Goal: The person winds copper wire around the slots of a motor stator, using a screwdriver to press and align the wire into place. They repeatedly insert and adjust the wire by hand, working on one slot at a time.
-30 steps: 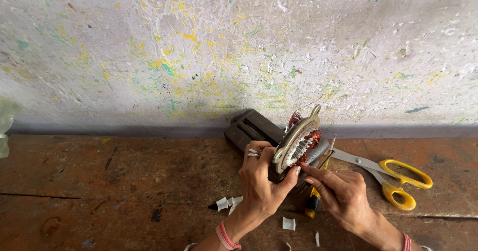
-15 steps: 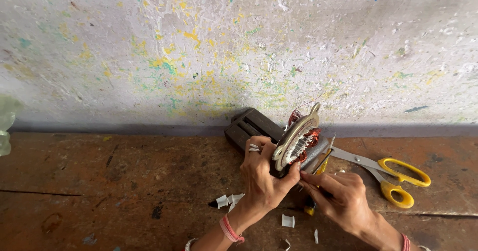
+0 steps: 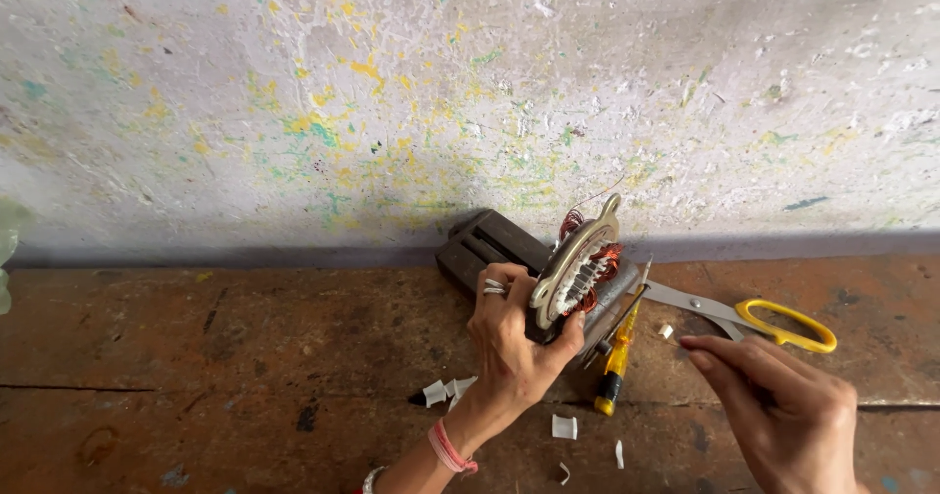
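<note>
My left hand (image 3: 509, 342) grips a round metal motor stator (image 3: 578, 264) with copper windings, held upright on edge above the wooden bench (image 3: 245, 357). A ring sits on one finger and a pink band on the wrist. My right hand (image 3: 783, 411) hovers lower right of the stator, fingers loosely curled, holding nothing that I can see. A yellow-handled screwdriver (image 3: 617, 357) lies on the bench between the two hands. Scissors (image 3: 754, 316) with yellow handles lie just beyond my right hand.
A dark ribbed block (image 3: 485, 247) rests against the paint-speckled wall (image 3: 470, 93) behind the stator. Small white paper scraps (image 3: 446, 391) lie scattered on the bench near my left wrist. A pale green object (image 3: 8, 249) shows at the left edge.
My right hand has pulled away from the stator, moving right and down. The screwdriver it covered now lies in plain view. My left hand keeps the stator in place.
</note>
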